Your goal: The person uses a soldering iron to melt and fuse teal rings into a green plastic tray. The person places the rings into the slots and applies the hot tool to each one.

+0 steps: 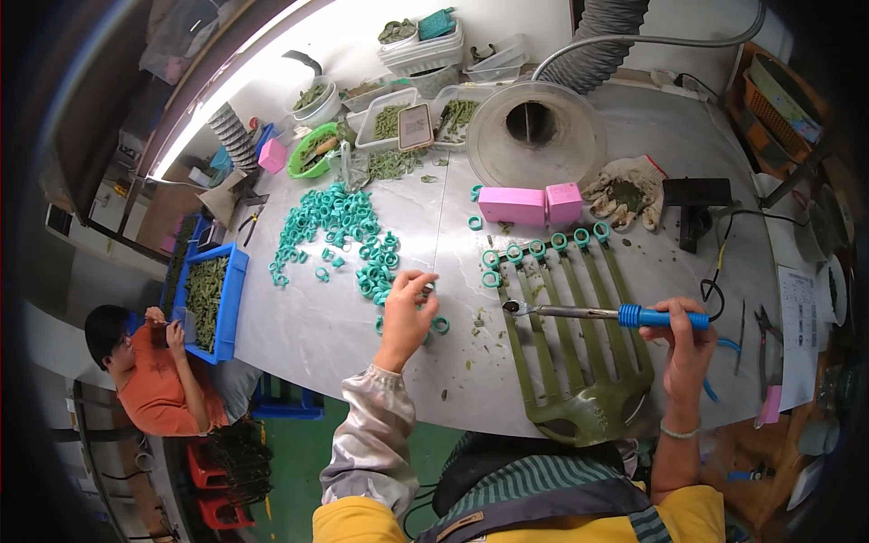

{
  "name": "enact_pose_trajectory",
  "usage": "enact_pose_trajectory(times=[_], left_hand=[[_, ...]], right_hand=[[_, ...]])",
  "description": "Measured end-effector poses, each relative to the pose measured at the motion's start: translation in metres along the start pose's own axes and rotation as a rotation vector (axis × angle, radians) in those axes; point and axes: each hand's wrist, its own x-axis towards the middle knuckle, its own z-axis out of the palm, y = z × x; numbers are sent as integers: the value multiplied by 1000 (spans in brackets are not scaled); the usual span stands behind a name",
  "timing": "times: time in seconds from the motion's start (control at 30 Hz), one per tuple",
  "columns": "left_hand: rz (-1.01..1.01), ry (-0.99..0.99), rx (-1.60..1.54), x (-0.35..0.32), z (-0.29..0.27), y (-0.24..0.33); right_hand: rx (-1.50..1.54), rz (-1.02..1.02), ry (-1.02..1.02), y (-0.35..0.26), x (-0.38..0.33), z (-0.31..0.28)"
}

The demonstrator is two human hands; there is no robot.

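My right hand (681,339) grips the ribbed blue handle of a soldering iron (579,313). Its metal shaft points left, and the dark, scoop-like tip is over the outer left bar of a green wax frame (579,407). Several long bars run away from the frame's wide near end, and teal rings (538,247) stand at their far ends. My left hand (407,317) is pinched beside the loose teal rings (335,217), left of the frame; what lies between its fingertips is too small to make out.
Behind the frame are pink blocks (512,205), a soiled glove (626,190) and a wide extraction hood (489,136). Tubs of green pieces (389,122) line the back. Pliers (769,330) lie at right. A person in orange (167,385) sits left by a blue crate (233,299).
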Motion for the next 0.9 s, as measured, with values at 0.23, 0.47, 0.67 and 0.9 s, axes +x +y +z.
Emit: enact_pose_trajectory(times=[0.23,0.47,0.67,0.9], left_hand=[[-193,-237,-290,-11,15,48],[-110,-218,-294,-11,36,64],[263,-158,83,-6,51,63],[294,-190,104,-6,51,60]], right_hand=[[-10,-5,-20,10,-2,-3],[-29,7,-28,21,-5,-3],[27,-2,-50,33,-4,3],[-29,-20,-8,16,-7,-2]])
